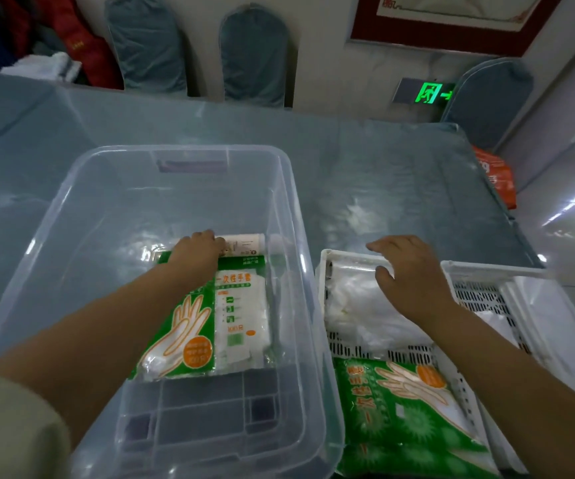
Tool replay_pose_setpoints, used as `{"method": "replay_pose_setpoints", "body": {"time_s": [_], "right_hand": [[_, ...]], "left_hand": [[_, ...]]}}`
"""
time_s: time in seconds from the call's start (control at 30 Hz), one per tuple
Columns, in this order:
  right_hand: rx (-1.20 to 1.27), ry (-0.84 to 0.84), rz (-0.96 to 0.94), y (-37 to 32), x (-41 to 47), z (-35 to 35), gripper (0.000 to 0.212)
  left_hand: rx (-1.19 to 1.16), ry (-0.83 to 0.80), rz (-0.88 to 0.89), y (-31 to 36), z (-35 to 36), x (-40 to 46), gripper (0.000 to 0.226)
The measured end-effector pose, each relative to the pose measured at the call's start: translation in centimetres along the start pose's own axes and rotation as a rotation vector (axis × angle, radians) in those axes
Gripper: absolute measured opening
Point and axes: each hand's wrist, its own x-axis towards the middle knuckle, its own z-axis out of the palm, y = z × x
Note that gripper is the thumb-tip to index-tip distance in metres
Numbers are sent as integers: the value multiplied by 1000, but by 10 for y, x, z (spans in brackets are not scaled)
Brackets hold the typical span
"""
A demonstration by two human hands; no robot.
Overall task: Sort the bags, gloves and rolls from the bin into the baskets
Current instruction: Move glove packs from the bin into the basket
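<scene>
Left hand grip curled onto a white paper-wrapped roll at the far end of the clear plastic bin, above a green-and-white glove packet. Right hand grip loose, fingers spread, holding nothing, over clear bags in the white slotted basket; another green glove packet lies nearer.

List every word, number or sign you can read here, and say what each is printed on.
"一次性手套", partly covered: glove pack in the clear bin.
"100只": same pack, lower down.
Running-figure pictogram with arrow, no words: green exit sign on the wall.
Chinese print on the glove pack in the white basket: sideways, too blurred.
Print on the roll under the left hand: too small.
Orange bag: unreadable.
</scene>
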Motion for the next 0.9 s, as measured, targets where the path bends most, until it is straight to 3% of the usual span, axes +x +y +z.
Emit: {"method": "replay_pose_setpoints", "body": {"time_s": [0.17, 0.27, 0.4, 0.5, 0.67, 0.77, 0.9], "right_hand": [[7, 29, 52, -6, -12, -2, 32], [29, 38, 79, -11, -18, 0, 29], [81, 49, 103, -19, -19, 1, 26], [157, 68, 153, -26, -16, -1, 25], [276, 92, 204, -44, -3, -11, 25], [355, 103, 168, -59, 7, -23, 24], [508, 161, 49, -67, 18, -45, 18]], "left_hand": [[218, -110, 406, -9, 18, -7, 21], [333, -198, 499, -18, 15, -15, 36], [557, -202, 573, -26, -6, -22, 28], [574, -47, 569, -31, -33, -32, 25], [385, 296, 491, -32, -101, -61, 19], [282, 562, 447, -21, -154, -82, 17], [177, 707, 272, -8, -218, -101, 19]]}}
